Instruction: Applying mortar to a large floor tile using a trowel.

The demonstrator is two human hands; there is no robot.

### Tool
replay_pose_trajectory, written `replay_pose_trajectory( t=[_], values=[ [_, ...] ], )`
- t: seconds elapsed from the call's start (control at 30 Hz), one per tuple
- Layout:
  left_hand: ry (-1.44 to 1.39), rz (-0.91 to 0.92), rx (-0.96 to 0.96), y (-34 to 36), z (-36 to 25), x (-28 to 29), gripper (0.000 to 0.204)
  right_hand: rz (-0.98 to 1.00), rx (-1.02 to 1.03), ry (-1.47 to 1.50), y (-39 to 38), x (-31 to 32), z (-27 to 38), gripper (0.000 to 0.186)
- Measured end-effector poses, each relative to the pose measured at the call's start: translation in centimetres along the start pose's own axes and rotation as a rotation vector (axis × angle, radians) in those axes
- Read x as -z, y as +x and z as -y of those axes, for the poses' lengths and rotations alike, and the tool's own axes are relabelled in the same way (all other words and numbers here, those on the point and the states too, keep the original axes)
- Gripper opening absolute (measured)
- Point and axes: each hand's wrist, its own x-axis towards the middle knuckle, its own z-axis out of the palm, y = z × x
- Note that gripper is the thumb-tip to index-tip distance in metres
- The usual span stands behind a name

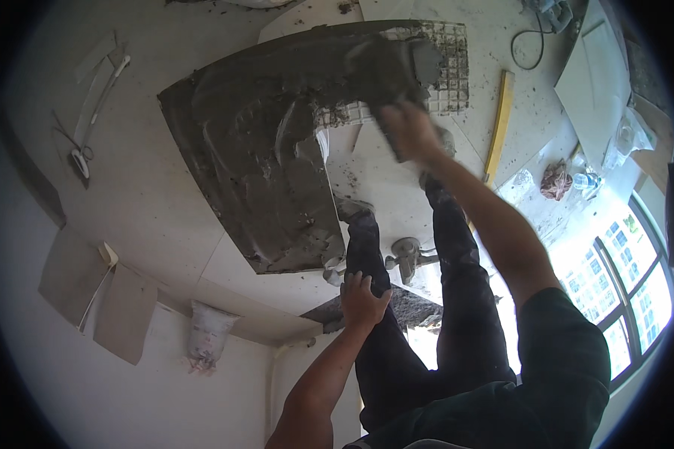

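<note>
A large L-shaped slab [454,63] with a gridded, ribbed back lies on the floor, most of it under wet grey mortar [240,150]. White ribs still show at its upper right end and along the inner edge. My right hand [412,131] reaches out over that end, closed on a flat, dark trowel [386,71] smeared with mortar; both are blurred by motion. The trowel's handle is hidden by my fingers. Bent down, I rest my left hand [363,299] on my left leg near the knee, its fingers spread and nothing in them.
A yellow straight bar [498,123] lies right of the slab. Farther right are a reddish bag [556,181], a plastic bottle [588,181] and a leaning pale panel [595,82]. A grey tool [407,260] stands between my feet. At left lie a long-handled tool [80,161] and a white sack [210,333].
</note>
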Motion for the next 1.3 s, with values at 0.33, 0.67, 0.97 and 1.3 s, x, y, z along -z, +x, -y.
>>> replay_pose_trajectory(
  t=[0.33, 0.67, 0.97, 1.3],
  values=[
    [0.01, 0.01, 0.042, -0.4, -0.4, 0.2, 0.069, -0.022, -0.132, 0.009, 0.0, -7.9, 4.0, 0.046],
    [0.03, -0.01, 0.013, -0.4, 0.2, 0.1, 0.07, -0.31, -0.208, 0.024, 0.2, 2.2, -6.8, 0.048],
    [0.035, -0.043, 0.033, -0.4, -0.2, -0.5, 0.068, -0.165, -0.12, -0.032, -0.5, 3.2, -5.1, 0.054],
    [0.058, -0.045, -0.001, -0.2, -1.1, -1.1, 0.066, -0.111, -0.409, 0.309, 3.5, 10.2, -7.6, 0.048]
  ],
)
